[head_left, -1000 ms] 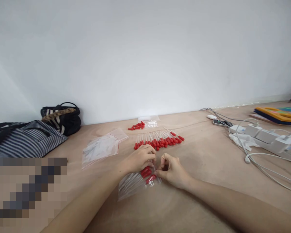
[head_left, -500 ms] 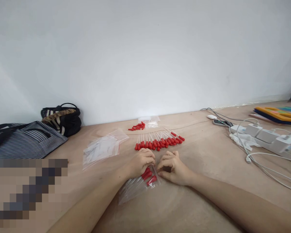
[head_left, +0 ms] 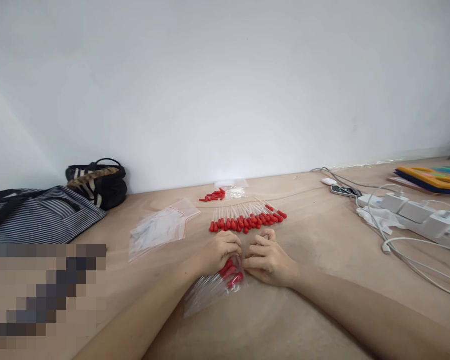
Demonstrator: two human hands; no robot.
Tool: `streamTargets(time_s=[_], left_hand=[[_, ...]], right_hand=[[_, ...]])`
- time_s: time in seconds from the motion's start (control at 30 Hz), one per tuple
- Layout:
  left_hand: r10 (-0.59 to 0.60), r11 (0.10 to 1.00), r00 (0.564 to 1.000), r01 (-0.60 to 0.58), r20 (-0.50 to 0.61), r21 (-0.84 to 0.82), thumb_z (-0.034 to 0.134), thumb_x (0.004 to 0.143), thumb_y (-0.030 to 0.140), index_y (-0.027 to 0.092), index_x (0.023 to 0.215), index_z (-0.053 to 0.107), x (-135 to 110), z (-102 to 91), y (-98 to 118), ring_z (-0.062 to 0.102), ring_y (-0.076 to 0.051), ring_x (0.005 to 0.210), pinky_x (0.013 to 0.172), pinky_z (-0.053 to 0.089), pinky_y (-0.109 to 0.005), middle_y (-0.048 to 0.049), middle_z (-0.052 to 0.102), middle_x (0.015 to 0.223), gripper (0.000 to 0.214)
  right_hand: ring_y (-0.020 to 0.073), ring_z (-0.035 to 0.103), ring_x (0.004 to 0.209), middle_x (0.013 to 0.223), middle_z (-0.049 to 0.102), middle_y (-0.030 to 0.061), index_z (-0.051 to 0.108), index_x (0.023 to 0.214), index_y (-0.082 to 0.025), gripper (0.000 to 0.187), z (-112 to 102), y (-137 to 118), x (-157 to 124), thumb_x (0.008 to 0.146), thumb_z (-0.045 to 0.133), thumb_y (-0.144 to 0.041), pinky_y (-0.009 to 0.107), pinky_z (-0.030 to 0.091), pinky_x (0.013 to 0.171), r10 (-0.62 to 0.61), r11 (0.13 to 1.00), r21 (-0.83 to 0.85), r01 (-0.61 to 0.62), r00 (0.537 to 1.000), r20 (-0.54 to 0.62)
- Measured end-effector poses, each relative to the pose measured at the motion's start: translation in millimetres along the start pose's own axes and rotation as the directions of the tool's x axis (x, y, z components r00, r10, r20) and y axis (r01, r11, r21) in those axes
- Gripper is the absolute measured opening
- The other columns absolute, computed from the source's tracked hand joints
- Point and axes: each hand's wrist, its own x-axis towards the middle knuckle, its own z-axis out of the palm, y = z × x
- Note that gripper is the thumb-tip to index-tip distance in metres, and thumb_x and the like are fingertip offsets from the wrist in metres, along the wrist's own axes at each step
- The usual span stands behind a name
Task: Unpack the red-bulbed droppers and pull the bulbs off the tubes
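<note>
A clear plastic zip bag lies slantwise on the table, with several glass droppers inside, their red rubber bulbs toward the bag's right end. My left hand is closed on the upper corner of that end, fingers curled over the film. At the same end, my right hand has its fingers bent and pressed together on the bag's edge; the fingertips are partly hidden. Just beyond both hands, a row of droppers with red bulbs lies side by side, glass tubes pointing away.
Left of the row lie flat zip bags. Loose red bulbs and another clear bag are near the wall. A striped bag and a black bag stand at left. Chargers with white cables occupy the right side.
My right fingers have closed in, and the gap between thumb and fingers is gone. The bag's right end looks slightly more bunched. My left hand has stayed about in place.
</note>
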Motion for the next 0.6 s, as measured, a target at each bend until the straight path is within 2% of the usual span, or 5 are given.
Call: streamTargets(time_s=[0.13, 0.37, 0.47, 0.6], left_hand=[[0.024, 1.000, 1.000, -0.024, -0.020, 0.014, 0.036, 0.084, 0.011, 0.017, 0.069, 0.062, 0, 0.4, 0, 0.053, -0.016, 0.081, 0.076, 0.041, -0.030, -0.0057, 0.063, 0.082, 0.031], [0.111, 0.993, 0.991, -0.108, -0.071, 0.045, 0.040, 0.086, 0.013, 0.017, 0.073, 0.065, -1, 1.8, -6, 0.054, -0.014, 0.078, 0.075, 0.041, -0.028, -0.0048, 0.064, 0.081, 0.029], [0.202, 0.978, 0.974, -0.194, -0.107, 0.078, 0.041, 0.087, 0.014, 0.019, 0.077, 0.067, 0, 0.7, -11, 0.054, -0.013, 0.073, 0.073, 0.041, -0.027, -0.0035, 0.066, 0.078, 0.029], [0.325, 0.945, 0.925, -0.314, -0.195, 0.086, 0.044, 0.086, 0.015, 0.020, 0.074, 0.068, 2, 1.6, -16, 0.055, -0.011, 0.066, 0.067, 0.042, -0.026, -0.0021, 0.068, 0.072, 0.027]], right_hand=[[0.0121, 0.045, 0.072, 0.070, 0.063, -0.0036, 0.062, 0.075, -0.025, 0.018, 0, 0, 1, 0.082, 0.047, -0.018, 0.036, 0.021, 0.075, -0.028, 0.999, -0.043, 0.027, 0.999, -0.024], [0.0106, 0.042, 0.068, 0.065, 0.061, -0.0051, 0.060, 0.068, -0.022, 0.013, 6, 5, 0, 0.077, 0.054, -0.014, 0.033, 0.022, 0.073, -0.114, 0.993, -0.034, 0.109, 0.972, -0.204], [0.0110, 0.043, 0.069, 0.064, 0.060, -0.0045, 0.060, 0.067, -0.022, 0.013, 6, 5, 0, 0.077, 0.055, -0.014, 0.033, 0.022, 0.072, -0.121, 0.993, -0.033, 0.116, 0.967, -0.225], [0.0110, 0.046, 0.069, 0.060, 0.060, -0.0052, 0.059, 0.067, -0.021, 0.014, 6, 3, 0, 0.078, 0.054, -0.014, 0.033, 0.023, 0.073, -0.110, 0.994, -0.023, 0.107, 0.969, -0.220]])
